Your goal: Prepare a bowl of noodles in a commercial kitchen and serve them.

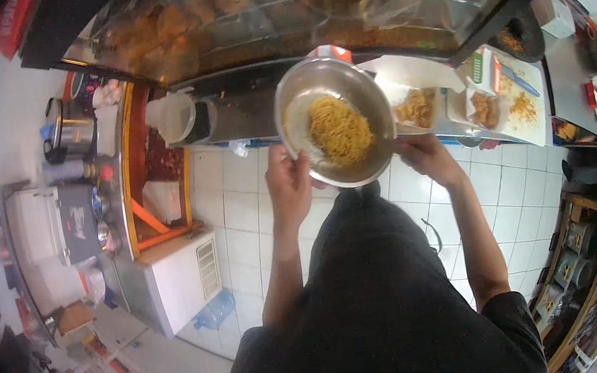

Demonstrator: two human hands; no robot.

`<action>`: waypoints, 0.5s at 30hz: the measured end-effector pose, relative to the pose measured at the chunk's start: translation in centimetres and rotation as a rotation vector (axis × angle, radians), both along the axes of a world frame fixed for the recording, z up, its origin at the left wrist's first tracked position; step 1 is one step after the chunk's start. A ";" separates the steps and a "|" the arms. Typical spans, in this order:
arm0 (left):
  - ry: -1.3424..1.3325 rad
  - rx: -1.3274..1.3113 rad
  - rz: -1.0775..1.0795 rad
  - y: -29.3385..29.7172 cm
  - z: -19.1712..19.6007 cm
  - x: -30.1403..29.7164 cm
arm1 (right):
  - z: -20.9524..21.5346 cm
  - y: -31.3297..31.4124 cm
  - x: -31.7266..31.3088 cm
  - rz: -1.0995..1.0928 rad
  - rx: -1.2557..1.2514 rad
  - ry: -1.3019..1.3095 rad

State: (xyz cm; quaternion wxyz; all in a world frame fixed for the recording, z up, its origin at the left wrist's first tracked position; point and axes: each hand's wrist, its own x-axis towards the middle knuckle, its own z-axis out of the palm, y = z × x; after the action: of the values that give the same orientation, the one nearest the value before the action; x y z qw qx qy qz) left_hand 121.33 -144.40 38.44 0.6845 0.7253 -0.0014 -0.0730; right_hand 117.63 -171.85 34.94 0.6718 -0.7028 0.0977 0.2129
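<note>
A round stainless-steel bowl (375, 96) is held up in front of my body, its inside facing me. Yellow noodles (340, 131) lie in a clump in its middle. My left hand (289, 182) grips the lower left rim, thumb along the edge and the other fingers mostly hidden. At the right rim, my right hand (427, 159) is closed on the bowl's side. Just right of the bowl, a paper-lined box (417, 108) of fried food stands on the counter, with another open box (484, 110) of fried pieces beside it.
A glass display case (278, 17) spans the far side. On the right lies a white cutting board (538, 123) with crumbs and a blue-handled knife (519, 80). A clear plastic tub (174, 117) stands left. On the tiled floor are a white appliance (182, 283) and a blue water bottle (214, 310).
</note>
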 end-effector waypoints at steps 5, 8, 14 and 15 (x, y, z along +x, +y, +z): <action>0.014 0.080 -0.081 -1.6 0.8 0.0 | -0.5 -1.3 0.1 0.006 0.075 0.055; -0.011 0.083 0.019 -2.6 0.3 -1.1 | -0.8 -2.6 0.3 0.005 0.016 0.085; 0.010 0.058 0.161 -6.1 0.4 -3.0 | -2.4 -5.5 1.5 0.085 0.033 0.120; 0.016 0.060 0.163 -6.6 0.5 -3.4 | -2.0 -5.9 1.6 0.088 0.041 0.082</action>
State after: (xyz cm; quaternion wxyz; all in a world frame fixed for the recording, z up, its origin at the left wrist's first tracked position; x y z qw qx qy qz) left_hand 117.97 -151.01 38.96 0.6660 0.7427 0.0652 -0.0229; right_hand 119.22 -177.73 32.97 0.6714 -0.6832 0.0898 0.2729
